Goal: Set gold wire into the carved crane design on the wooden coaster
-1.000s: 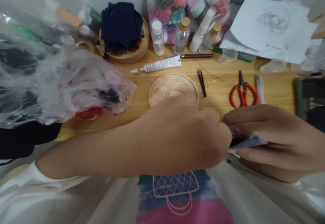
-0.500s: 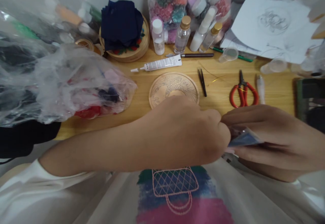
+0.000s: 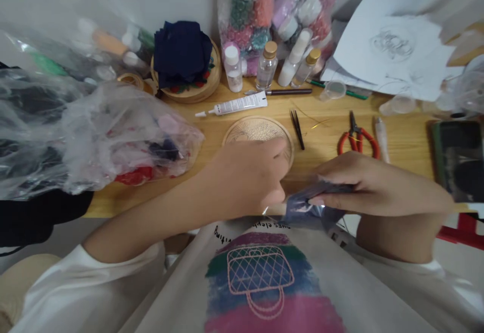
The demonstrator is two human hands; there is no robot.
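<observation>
My right hand [image 3: 355, 184] pinches a dark bluish, shiny plastic bag [image 3: 302, 207] between thumb and fingers, just above the front edge of the table. My left hand [image 3: 257, 179] is closed, its knuckles up, at the bag's left end. Something pale and a clear glint show by its fingertips, but what they grip is hidden. Behind the left hand lies a round wooden disc [image 3: 257, 126] with a fine line drawing, partly covered by the hand. Black tweezers [image 3: 297, 129] and red-handled pliers [image 3: 357, 139] lie beyond my hands.
At the back stand several small bottles [image 3: 266, 68], with a glue tube [image 3: 240, 104] in front. Crumpled plastic bags [image 3: 113, 126] fill the left side. Dark blue cloth squares [image 3: 181, 53] lie on a round hoop. Paper drawings [image 3: 393, 46] and a phone [image 3: 459, 161] are on the right.
My hands have moved apart, the left one leftward, and more of the plastic bag shows between them. The view has tilted slightly up.
</observation>
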